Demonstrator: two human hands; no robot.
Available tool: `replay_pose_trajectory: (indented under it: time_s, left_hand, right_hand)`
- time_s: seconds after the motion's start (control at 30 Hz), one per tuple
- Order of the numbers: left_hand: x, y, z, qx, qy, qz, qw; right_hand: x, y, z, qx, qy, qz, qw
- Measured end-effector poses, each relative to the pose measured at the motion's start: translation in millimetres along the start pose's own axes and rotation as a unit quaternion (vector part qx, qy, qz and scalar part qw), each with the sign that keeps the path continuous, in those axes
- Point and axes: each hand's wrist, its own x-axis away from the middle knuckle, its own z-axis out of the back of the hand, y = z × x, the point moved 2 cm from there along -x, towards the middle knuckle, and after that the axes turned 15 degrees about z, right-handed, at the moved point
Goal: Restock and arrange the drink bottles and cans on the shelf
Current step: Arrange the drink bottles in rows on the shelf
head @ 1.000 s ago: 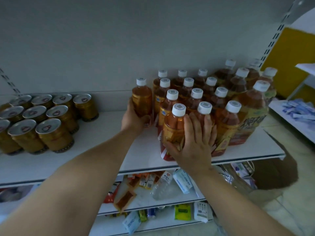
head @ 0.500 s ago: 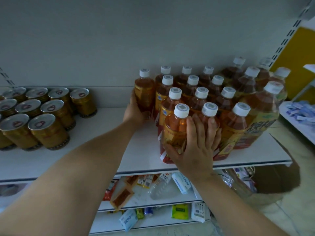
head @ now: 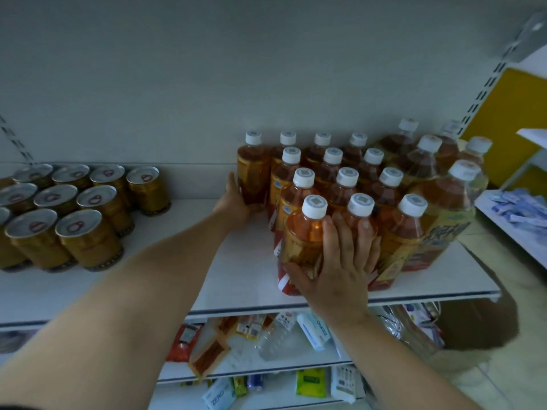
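Since the earlier frame, neither hand has changed grip. The left hand (head: 235,199) clasps the lone back tea bottle (head: 253,170) at 11 o'clock; the right hand (head: 334,267) lies flat-fingered against the front tea bottle (head: 305,241) at 3 o'clock. Gold cans (head: 74,214) stand at 9 o'clock on the shelf (head: 242,276).

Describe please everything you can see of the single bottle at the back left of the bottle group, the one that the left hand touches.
The back-left bottle is clear plastic, filled with amber drink, with a white screw cap and a yellowish label around its body. It stands upright on the white shelf, at the left end of the rear row, beside the other small bottles. The left hand wraps its lower part from the left side, so the base is hidden. The label print is too dim to read.
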Motion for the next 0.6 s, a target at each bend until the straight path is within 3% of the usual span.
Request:
replay_pose_trajectory:
  time_s: [0.13,0.27,0.43,0.6]
  left_hand:
    - [33,-13,12,-0.081,0.023,-0.008,0.996]
    - [76,-23,40,-0.149,-0.003,-0.045,0.988]
    - [129,-27,93,-0.247,0.001,-0.086,0.965]
    - [186,-49,170,-0.261,0.013,-0.091,0.961]
  right_hand:
    - [-3,-3,8,-0.029,-0.042,-0.023,0.998]
    - [-8,-9,26,-0.094,-0.085,-0.078,0.989]
    - [-29,-30,54,-0.104,-0.065,-0.131,0.984]
    - [-98,-93,53,-0.068,-0.215,-0.048,0.973]
